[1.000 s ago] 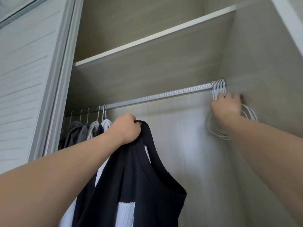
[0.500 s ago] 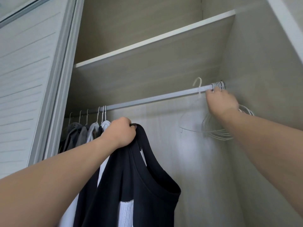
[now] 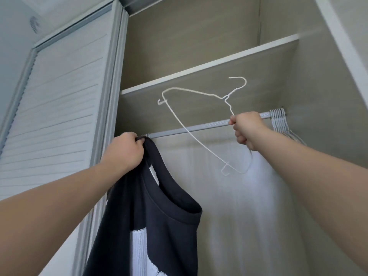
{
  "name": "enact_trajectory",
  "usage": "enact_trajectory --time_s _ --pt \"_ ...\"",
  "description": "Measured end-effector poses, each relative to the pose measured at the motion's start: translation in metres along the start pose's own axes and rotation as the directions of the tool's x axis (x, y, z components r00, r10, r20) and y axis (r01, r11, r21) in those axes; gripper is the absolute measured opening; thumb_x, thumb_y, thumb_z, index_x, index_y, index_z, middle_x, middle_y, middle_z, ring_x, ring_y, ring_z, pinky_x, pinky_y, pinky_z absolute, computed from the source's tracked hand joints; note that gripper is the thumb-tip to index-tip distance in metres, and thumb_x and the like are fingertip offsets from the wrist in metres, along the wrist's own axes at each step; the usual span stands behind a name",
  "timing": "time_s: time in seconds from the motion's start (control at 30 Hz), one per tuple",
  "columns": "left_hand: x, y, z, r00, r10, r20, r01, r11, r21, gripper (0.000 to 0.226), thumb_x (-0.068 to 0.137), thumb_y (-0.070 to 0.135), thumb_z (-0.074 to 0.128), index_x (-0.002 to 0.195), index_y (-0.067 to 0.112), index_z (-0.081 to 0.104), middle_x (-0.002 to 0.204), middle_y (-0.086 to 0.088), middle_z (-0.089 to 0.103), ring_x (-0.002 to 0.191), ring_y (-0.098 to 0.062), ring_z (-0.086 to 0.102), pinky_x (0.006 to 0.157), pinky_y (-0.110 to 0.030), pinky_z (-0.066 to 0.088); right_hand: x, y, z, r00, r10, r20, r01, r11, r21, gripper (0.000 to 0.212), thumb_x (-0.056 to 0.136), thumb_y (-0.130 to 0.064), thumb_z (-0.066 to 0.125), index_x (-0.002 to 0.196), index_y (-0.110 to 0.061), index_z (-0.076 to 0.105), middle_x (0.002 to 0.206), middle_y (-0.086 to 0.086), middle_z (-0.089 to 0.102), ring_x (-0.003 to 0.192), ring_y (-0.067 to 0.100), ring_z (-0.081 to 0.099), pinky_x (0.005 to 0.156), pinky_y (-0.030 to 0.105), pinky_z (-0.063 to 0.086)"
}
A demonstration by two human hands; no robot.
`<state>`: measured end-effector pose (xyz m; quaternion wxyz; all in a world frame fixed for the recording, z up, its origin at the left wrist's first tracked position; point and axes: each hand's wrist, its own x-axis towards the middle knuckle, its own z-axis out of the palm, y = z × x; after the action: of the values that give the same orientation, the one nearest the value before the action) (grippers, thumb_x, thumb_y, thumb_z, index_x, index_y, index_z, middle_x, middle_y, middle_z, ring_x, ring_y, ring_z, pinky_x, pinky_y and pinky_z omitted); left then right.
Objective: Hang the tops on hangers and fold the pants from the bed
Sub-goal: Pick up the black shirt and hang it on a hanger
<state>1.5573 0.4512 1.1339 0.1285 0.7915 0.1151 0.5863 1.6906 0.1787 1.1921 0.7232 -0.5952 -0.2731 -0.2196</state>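
Note:
A dark navy top (image 3: 159, 220) with a white panel on its front hangs from my left hand (image 3: 124, 151), which grips it at the neckline just below the closet rail (image 3: 189, 129). My right hand (image 3: 246, 127) holds a white wire hanger (image 3: 199, 124) by one shoulder arm. The hanger is off the rail and tilted, its hook pointing up and to the right. It floats in front of the rail, between my two hands and apart from the top.
A bunch of several white wire hangers (image 3: 278, 122) hangs at the rail's right end against the closet side wall. A wooden shelf (image 3: 209, 65) runs above the rail. A slatted sliding door (image 3: 59, 108) stands on the left.
My right hand has lifted one white hanger off the bunch and brought it left and away from the rail. My left hand still grips the top. The view has tilted upward.

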Motion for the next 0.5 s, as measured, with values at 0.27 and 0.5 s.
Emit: enact_trajectory --time_s 0.27,0.5 --pt "-0.015 -0.024 -0.133 0.992 -0.033 -0.125 0.051 0.988 0.147 0.038 0.102 0.033 0.046 0.074 0.009 0.055 0.071 -0.008 0.060 0.066 -0.023 0.056 0.053 -0.031 0.032 -0.071 -0.034 0.075 0.929 -0.041 0.368 -0.098 0.931 0.352 0.022 0.104 -0.031 0.051 0.088 -0.016 0.055 0.045 -0.009 0.027 0.034 0.005 0.017 0.032 0.016 0.012" --pt "-0.052 -0.038 -0.257 0.975 -0.062 -0.212 0.141 0.914 0.380 0.042 0.103 0.034 0.045 0.070 0.010 0.053 0.072 -0.009 0.058 0.070 -0.028 0.057 0.056 -0.031 0.034 -0.146 -0.071 0.135 0.872 -0.152 0.465 -0.095 0.880 0.465 0.022 0.103 -0.020 0.052 0.084 -0.013 0.062 0.042 -0.010 0.028 0.033 0.004 0.019 0.033 0.015 0.013"
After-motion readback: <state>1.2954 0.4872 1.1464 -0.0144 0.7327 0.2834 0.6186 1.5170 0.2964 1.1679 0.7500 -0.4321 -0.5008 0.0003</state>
